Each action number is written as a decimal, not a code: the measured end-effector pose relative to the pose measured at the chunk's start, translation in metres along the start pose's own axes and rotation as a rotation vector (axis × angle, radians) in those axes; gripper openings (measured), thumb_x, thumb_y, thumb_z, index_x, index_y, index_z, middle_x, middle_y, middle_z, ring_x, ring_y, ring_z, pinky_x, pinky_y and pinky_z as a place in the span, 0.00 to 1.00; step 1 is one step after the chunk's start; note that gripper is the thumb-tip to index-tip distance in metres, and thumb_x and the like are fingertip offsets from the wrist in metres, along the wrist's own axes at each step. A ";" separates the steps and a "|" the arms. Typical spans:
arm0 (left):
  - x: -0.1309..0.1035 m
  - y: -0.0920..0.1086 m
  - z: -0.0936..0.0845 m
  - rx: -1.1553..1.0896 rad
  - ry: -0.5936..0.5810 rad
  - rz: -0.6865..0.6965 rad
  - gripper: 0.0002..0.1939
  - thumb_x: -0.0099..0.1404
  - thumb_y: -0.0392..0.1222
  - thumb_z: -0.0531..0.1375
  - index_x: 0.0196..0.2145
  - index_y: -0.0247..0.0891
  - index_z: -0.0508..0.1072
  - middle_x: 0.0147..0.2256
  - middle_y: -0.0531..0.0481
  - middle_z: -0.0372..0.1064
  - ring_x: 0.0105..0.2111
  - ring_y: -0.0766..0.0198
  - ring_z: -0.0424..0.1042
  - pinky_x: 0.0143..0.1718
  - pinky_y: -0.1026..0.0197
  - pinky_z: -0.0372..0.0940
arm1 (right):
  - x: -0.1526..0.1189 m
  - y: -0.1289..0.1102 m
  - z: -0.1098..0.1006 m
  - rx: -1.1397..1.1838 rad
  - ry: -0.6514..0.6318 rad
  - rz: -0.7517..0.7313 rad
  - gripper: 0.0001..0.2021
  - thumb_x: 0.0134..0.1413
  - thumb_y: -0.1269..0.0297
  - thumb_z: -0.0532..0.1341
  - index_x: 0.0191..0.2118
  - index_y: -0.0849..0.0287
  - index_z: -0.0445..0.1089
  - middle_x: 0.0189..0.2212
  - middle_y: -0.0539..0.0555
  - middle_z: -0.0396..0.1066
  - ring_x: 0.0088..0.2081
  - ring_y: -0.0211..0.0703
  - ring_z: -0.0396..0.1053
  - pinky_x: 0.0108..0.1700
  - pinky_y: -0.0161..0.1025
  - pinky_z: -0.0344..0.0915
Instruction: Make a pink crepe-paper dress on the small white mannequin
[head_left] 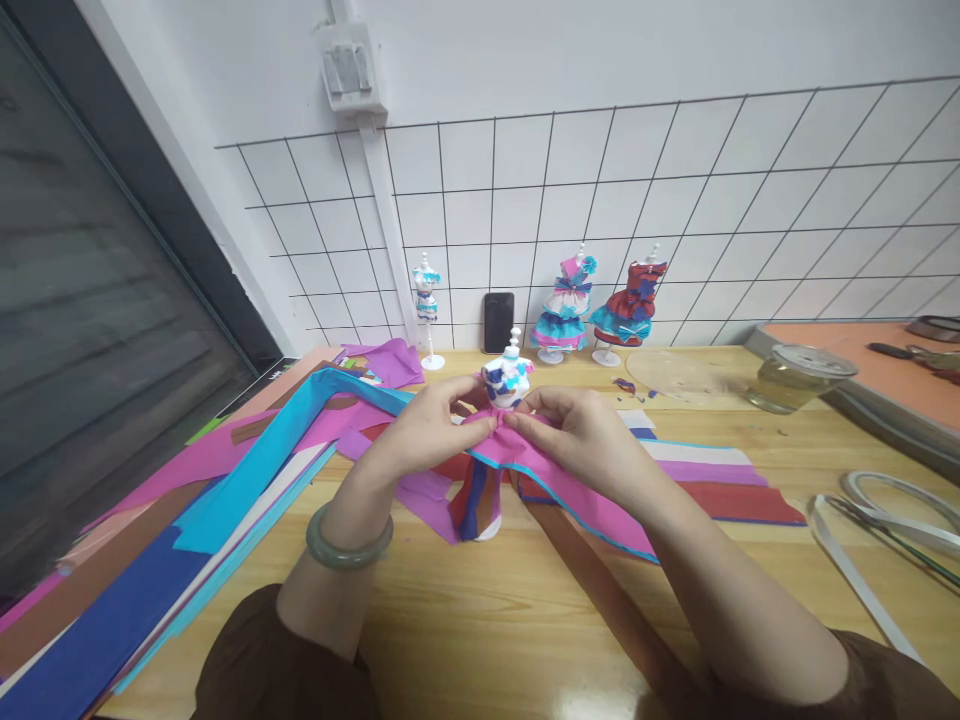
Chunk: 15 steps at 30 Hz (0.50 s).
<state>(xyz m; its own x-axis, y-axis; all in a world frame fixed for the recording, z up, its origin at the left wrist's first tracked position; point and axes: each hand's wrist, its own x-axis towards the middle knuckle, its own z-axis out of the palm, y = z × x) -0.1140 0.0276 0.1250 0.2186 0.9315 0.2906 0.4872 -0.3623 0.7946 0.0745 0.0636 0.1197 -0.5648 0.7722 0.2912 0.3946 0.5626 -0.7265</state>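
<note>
In the head view, the base of the small mannequin (508, 380) at the centre is mostly covered by coloured strips, with only a white edge showing below them, and its stand cannot be seen behind the cloth. The left hand (457, 420) pinches the gathered top of a pink strip with a blue edge (555, 480) at the mannequin's waist, between thumb and fingers; some of its fingers are hidden behind the mannequin. The right hand (566, 425) pinches the same pink strip just beside it, and the strip's far end passes out of sight behind the right forearm. Both sleeves are cut off by the lower edge, as are the long strips (105, 620) at the left. What lies in the dark area at far left is hard to make out, and the items on the orange surface (870, 370) at right are partly cut off. The table (420, 620) is pale, glossy wood. Along its back stand three dressed mannequins, one at left (426, 300) and two at right (561, 315) (634, 310), with a black phone (499, 322) upright between them. Behind rises a white wall with dark grid lines (517, 220), with a switch box (351, 72) above. A lidded cup (799, 380) holds yellowish liquid.
</note>
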 end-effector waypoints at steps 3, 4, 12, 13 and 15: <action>0.000 0.001 -0.001 -0.020 -0.012 0.011 0.15 0.60 0.39 0.58 0.45 0.37 0.72 0.42 0.47 0.72 0.39 0.61 0.70 0.43 0.58 0.65 | 0.000 0.002 0.001 -0.009 0.013 -0.020 0.14 0.58 0.56 0.56 0.29 0.60 0.69 0.20 0.48 0.63 0.23 0.35 0.56 0.24 0.33 0.51; 0.000 0.002 -0.001 -0.026 -0.019 0.013 0.14 0.60 0.39 0.58 0.45 0.37 0.72 0.42 0.47 0.72 0.39 0.62 0.70 0.43 0.58 0.65 | 0.000 0.002 0.001 -0.012 0.013 -0.024 0.14 0.58 0.56 0.55 0.29 0.60 0.69 0.20 0.48 0.63 0.23 0.35 0.57 0.24 0.33 0.51; 0.001 0.003 0.000 0.027 0.024 0.019 0.15 0.59 0.48 0.61 0.41 0.37 0.73 0.38 0.48 0.73 0.40 0.60 0.70 0.44 0.57 0.63 | 0.000 0.002 0.002 -0.037 0.010 -0.021 0.13 0.58 0.57 0.56 0.28 0.60 0.68 0.21 0.49 0.65 0.23 0.35 0.58 0.25 0.33 0.51; 0.002 0.003 0.001 0.042 0.046 0.014 0.15 0.58 0.49 0.61 0.39 0.37 0.73 0.37 0.48 0.73 0.40 0.60 0.70 0.45 0.56 0.63 | 0.001 0.002 0.002 -0.042 0.011 -0.021 0.13 0.58 0.57 0.56 0.28 0.60 0.68 0.21 0.49 0.65 0.23 0.35 0.58 0.25 0.33 0.51; 0.003 0.002 0.003 0.058 0.082 0.008 0.14 0.58 0.49 0.62 0.37 0.37 0.73 0.36 0.49 0.73 0.39 0.60 0.70 0.45 0.56 0.62 | 0.001 0.003 0.002 -0.055 0.018 -0.018 0.13 0.58 0.57 0.56 0.27 0.60 0.68 0.21 0.49 0.65 0.23 0.35 0.58 0.24 0.33 0.50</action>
<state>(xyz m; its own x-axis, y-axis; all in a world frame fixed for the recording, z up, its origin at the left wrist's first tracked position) -0.1095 0.0291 0.1259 0.1537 0.9272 0.3416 0.5346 -0.3687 0.7604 0.0737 0.0659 0.1167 -0.5589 0.7668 0.3155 0.4240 0.5913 -0.6860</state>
